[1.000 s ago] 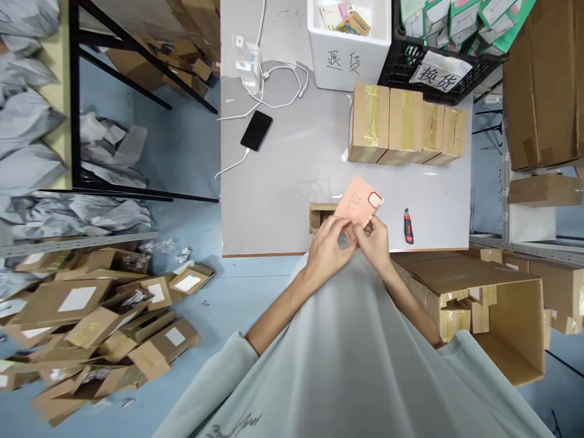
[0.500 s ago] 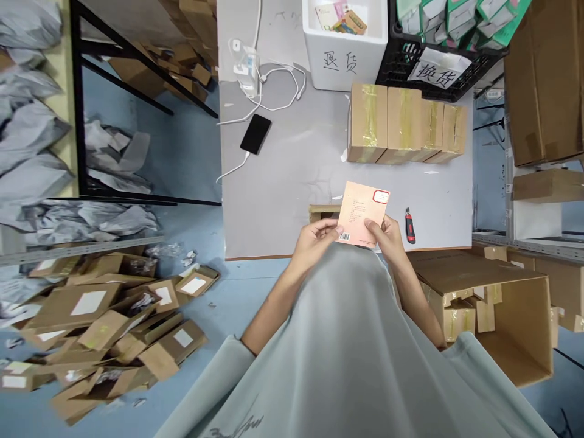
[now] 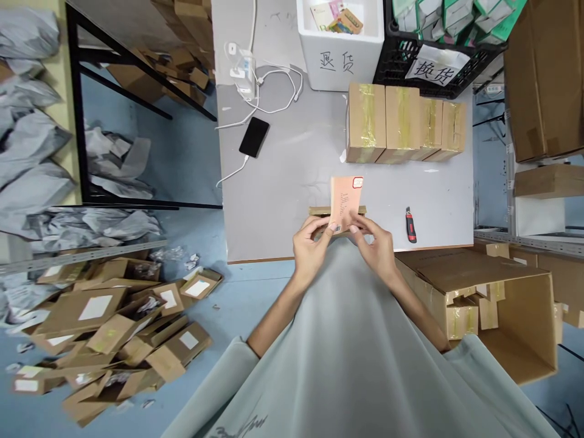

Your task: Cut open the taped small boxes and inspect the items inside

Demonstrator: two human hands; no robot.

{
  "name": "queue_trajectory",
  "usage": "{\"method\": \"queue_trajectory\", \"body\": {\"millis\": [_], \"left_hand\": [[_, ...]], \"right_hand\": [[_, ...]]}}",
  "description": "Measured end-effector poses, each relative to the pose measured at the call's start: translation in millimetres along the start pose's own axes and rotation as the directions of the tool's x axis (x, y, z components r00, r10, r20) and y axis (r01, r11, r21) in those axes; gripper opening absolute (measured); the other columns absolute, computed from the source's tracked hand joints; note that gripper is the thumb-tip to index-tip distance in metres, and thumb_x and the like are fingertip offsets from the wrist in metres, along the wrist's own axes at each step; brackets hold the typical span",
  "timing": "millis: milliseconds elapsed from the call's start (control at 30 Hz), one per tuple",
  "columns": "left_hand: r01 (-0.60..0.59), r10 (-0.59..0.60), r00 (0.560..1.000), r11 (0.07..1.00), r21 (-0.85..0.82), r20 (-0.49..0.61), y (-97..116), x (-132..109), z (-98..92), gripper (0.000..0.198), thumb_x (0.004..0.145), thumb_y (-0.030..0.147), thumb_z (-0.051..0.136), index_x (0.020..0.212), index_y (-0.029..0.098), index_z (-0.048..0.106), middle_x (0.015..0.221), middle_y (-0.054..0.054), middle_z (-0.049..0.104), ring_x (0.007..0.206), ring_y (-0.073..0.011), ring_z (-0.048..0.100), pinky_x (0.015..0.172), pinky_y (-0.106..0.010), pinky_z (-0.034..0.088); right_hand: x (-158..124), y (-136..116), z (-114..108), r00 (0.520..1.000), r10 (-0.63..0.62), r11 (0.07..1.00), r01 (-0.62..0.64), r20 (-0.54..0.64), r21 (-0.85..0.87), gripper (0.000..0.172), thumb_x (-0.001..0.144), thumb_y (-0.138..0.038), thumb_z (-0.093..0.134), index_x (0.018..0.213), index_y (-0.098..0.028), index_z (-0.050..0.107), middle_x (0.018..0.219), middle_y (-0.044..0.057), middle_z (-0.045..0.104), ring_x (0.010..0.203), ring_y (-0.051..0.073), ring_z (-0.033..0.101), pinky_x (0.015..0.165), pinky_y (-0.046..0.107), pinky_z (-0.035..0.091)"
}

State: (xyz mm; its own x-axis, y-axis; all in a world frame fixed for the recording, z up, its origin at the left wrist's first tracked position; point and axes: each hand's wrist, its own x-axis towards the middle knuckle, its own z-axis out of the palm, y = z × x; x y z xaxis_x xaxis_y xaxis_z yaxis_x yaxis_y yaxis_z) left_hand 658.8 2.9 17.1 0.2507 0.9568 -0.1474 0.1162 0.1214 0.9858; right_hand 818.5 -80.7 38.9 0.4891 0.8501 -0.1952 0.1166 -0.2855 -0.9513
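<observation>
A thin pink booklet (image 3: 345,201) with a red-edged label and a barcode is held up over the table's front edge. My left hand (image 3: 312,246) pinches its lower left corner. The thumb and fingers of my right hand (image 3: 375,243) grip its lower right side. Behind the booklet lies a small cardboard box (image 3: 314,210), mostly hidden by it and my hands. To the right on the table rests a red and black box cutter (image 3: 410,225).
Four taped cartons (image 3: 402,121) stand in a row at the back right, before a white bin (image 3: 340,58) and a black crate (image 3: 392,58). A phone (image 3: 254,137) with cables lies left. A large open carton (image 3: 524,328) stands at right.
The booklet has turned more upright and moved left, showing a narrower face. My right hand has moved left with it, and more of the small box's back edge shows.
</observation>
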Motion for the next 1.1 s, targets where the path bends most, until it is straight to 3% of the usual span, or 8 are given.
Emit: {"method": "queue_trajectory", "body": {"millis": [200,400,467,600,767,933,1033,1100], "left_hand": [[-0.259,0.252,0.966,0.951,0.169,0.065,-4.1,-15.4,7.8,0.026,0.108,0.051,0.078,0.109,0.03,0.094,0.1,-0.007,0.08,0.109,-0.0257,0.084,0.096,-0.04,0.07],[-0.434,0.403,0.9,0.864,0.256,0.167,-9.3,-17.1,14.9,0.019,0.108,0.041,0.079,0.117,0.03,0.091,0.106,-0.006,0.085,0.12,-0.0271,0.083,0.108,-0.044,0.068],[-0.362,0.334,0.931,0.896,0.257,0.146,-8.9,-9.8,12.3,0.029,0.106,0.046,0.081,0.128,0.029,0.089,0.113,-0.007,0.086,0.116,-0.0263,0.082,0.108,-0.046,0.067],[-0.057,0.052,0.997,0.994,0.092,0.054,-12.3,10.6,-0.1,0.059,0.096,0.065,0.088,0.138,0.023,0.085,0.127,-0.012,0.085,0.114,-0.0264,0.08,0.095,-0.039,0.067],[0.319,-0.271,0.918,0.938,-0.134,0.291,-17.9,22.6,-13.7,0.066,0.078,0.076,0.099,0.11,0.019,0.092,0.11,-0.012,0.089,0.104,-0.0276,0.082,0.097,-0.039,0.066],[0.343,-0.301,0.926,0.922,-0.18,0.226,-17.5,15.1,-10.1,0.06,0.07,0.07,0.106,0.098,0.02,0.092,0.1,-0.01,0.089,0.092,-0.0234,0.08,0.088,-0.035,0.066],[0.299,-0.272,0.95,0.934,-0.194,0.152,-20.6,11.4,-5.3,0.059,0.07,0.071,0.105,0.097,0.02,0.091,0.098,-0.008,0.088,0.089,-0.0228,0.08,0.086,-0.036,0.066],[0.264,-0.251,0.963,0.947,-0.183,0.095,-24.3,10.6,-3.6,0.059,0.071,0.071,0.104,0.098,0.02,0.09,0.097,-0.008,0.088,0.087,-0.0221,0.08,0.084,-0.035,0.066]], "right_hand": [[-3.2,-7.0,25.6,0.998,0.066,0.995,-0.066,-0.006,0.079,0.045,0.097,-0.068,0.085,0.122,-0.03,0.085,0.122,0.005,0.091,0.114,0.031,0.086,0.102,0.045,0.071],[6.7,0.3,16.9,0.999,0.039,0.992,-0.035,-0.03,0.121,0.052,0.107,-0.073,0.065,0.104,-0.023,0.08,0.092,0.004,0.085,0.083,0.023,0.078,0.08,0.035,0.065],[10.8,3.7,9.6,0.999,0.04,0.991,-0.036,-0.027,0.127,0.054,0.106,-0.074,0.066,0.103,-0.022,0.079,0.085,0.003,0.08,0.076,0.021,0.073,0.07,0.032,0.061],[14.9,6.5,-0.4,0.998,0.044,0.979,-0.035,-0.04,0.198,0.052,0.101,-0.073,0.072,0.102,-0.021,0.078,0.082,0.002,0.075,0.071,0.019,0.067,0.064,0.03,0.056],[17.1,11.3,-2.6,0.998,0.063,0.971,-0.059,-0.009,0.231,0.055,0.098,-0.078,0.073,0.092,-0.023,0.074,0.069,-0.003,0.063,0.06,0.015,0.056,0.058,0.027,0.05],[20.8,26.4,-1.5,0.998,0.066,0.981,-0.063,-0.009,0.183,0.054,0.103,-0.075,0.069,0.11,-0.022,0.08,0.087,0.004,0.078,0.078,0.02,0.071,0.068,0.031,0.06],[19.1,30.9,-3.9,0.991,0.012,0.997,-0.002,-0.132,0.076,0.056,0.106,-0.068,0.069,0.138,-0.022,0.077,0.126,0.014,0.086,0.112,0.029,0.081,0.094,0.041,0.069],[14.9,29.7,-5.7,0.976,-0.083,0.996,0.075,-0.199,-0.047,0.055,0.109,-0.062,0.068,0.148,-0.024,0.074,0.152,0.017,0.078,0.137,0.032,0.076,0.113,0.049,0.065]]}}
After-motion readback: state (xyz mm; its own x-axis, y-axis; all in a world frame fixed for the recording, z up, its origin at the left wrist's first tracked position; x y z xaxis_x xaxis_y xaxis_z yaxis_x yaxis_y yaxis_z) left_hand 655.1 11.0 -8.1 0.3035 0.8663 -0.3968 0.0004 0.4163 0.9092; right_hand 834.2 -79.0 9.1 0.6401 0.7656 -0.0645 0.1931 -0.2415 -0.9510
